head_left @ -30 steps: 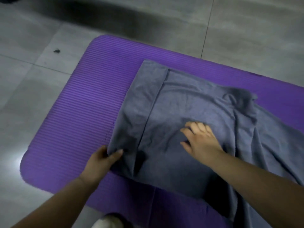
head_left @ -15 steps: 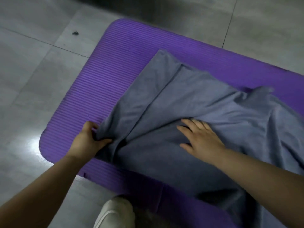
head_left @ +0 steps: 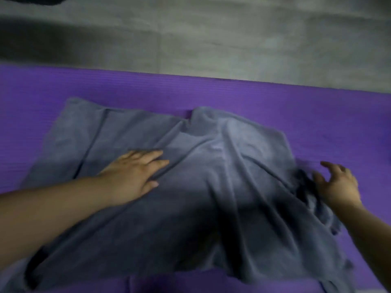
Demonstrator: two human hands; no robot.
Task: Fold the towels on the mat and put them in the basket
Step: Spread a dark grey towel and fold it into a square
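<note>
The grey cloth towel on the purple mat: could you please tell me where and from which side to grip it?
Probably pinch the grey cloth towel at its bunched right edge, coming from the right, beside the open right hand; the left hand pins the flatter, folded-over left part.

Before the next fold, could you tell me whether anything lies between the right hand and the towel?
Nothing visible does; the right hand is open at the towel's edge, and the left hand lies flat on it.
</note>
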